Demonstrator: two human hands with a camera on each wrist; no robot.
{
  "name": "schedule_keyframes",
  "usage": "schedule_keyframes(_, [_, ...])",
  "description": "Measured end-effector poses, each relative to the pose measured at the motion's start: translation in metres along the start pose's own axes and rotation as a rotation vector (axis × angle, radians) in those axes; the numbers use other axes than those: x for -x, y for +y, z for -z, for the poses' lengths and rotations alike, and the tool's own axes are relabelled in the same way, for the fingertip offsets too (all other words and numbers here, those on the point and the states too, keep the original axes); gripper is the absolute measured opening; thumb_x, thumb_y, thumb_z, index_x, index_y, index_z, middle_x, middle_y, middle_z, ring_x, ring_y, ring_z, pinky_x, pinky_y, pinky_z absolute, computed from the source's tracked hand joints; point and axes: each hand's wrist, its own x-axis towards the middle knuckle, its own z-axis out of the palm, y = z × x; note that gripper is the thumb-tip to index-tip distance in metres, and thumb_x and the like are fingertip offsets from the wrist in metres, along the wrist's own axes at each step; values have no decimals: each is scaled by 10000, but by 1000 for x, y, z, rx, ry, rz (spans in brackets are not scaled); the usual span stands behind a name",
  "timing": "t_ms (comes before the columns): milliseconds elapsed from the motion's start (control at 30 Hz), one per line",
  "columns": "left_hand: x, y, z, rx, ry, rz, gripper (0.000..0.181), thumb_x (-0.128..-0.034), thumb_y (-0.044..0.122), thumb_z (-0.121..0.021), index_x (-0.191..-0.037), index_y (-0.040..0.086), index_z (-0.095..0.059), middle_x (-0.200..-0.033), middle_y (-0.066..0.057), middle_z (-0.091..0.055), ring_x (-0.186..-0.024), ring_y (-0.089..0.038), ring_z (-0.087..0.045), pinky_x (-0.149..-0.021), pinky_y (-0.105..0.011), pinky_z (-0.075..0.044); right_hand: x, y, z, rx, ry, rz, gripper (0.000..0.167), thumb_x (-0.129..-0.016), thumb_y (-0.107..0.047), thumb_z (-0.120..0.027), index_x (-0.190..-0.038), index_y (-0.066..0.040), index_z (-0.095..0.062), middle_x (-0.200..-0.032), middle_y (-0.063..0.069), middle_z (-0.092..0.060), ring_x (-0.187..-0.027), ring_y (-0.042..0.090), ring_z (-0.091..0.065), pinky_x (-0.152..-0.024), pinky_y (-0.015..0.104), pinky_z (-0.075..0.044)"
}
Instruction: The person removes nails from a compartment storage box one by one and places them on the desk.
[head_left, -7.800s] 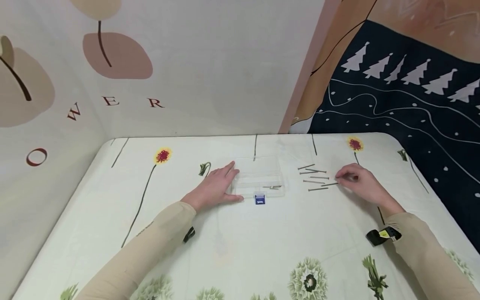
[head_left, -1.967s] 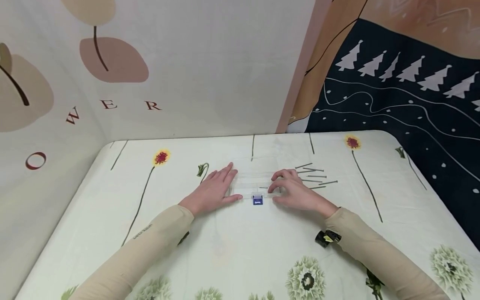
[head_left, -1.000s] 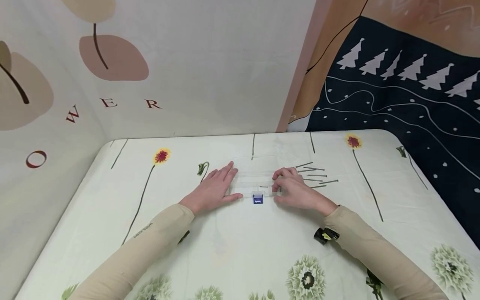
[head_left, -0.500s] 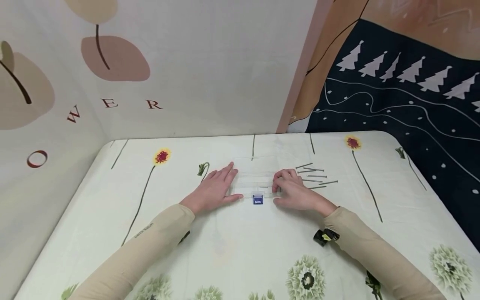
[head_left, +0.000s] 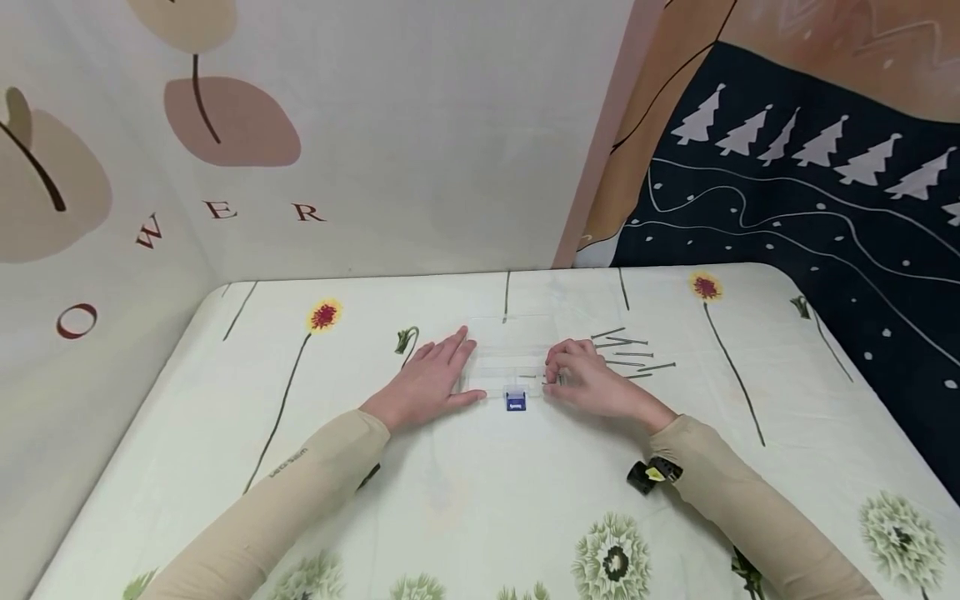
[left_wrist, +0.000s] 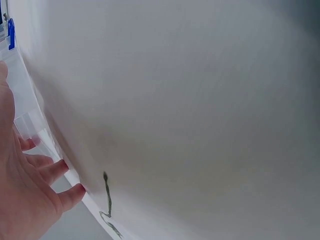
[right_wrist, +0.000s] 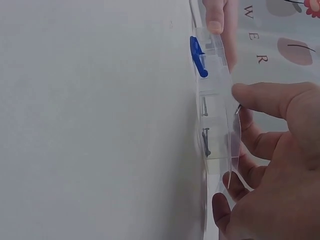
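Note:
A clear plastic compartment box (head_left: 510,362) lies on the table with its blue latch (head_left: 516,402) facing me. My left hand (head_left: 426,383) rests along the box's left side, thumb and fingers spread and mostly straight. Over the box's right end, my right hand (head_left: 592,385) pinches a small nail (right_wrist: 238,108) between thumb and index finger; most of it is hidden by the fingers. In the right wrist view, nails (right_wrist: 205,142) show through the wall of the front compartments. Several loose nails (head_left: 633,354) lie right of the box, partly behind my right hand.
A white flower-printed cloth (head_left: 480,500) covers the table. Printed fabric hangs behind it, pale (head_left: 420,150) on the left and dark with white trees (head_left: 810,192) on the right.
Since the oldest frame, my right hand has moved left from the loose nails to the box. In the last half second its thumb has closed toward the fingers. My left hand stays put.

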Motion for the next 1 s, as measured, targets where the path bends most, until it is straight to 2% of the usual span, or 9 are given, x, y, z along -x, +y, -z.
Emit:
schedule_keyframes(500, [0, 2, 2, 6, -6, 1, 841, -947, 601, -456, -1496, -5, -259, -1578, -201, -142, -1425, -316, -217, -1123, -512, -214, 1, 4, 5, -106, 75, 8, 111, -874, -42, -680, -819, -102, -604, -1063, 85, -579, -1086, 300, -454, -966, 490, -341])
schedule_keyframes(733, [0, 1, 0, 4, 0, 0, 849, -944, 607, -454, -1498, -5, -253, -1581, -198, -134, -1426, -316, -212, -1123, -516, -209, 5, 7, 12, -163, 109, -88, 40, -915, -97, -641, -911, -58, -646, -979, 35, -648, -1022, 244, -555, -932, 465, -391])
schedule_keyframes(1000, [1, 1, 1, 10, 7, 0, 844, -942, 603, -464, -1498, 2, -259, -1580, -196, -140, -1428, -307, -211, -1123, -515, -213, 11, 11, 20, -174, 118, -118, 39, -910, -91, -636, -917, -55, -650, -962, 30, -648, -974, 221, -560, -891, 458, -427])
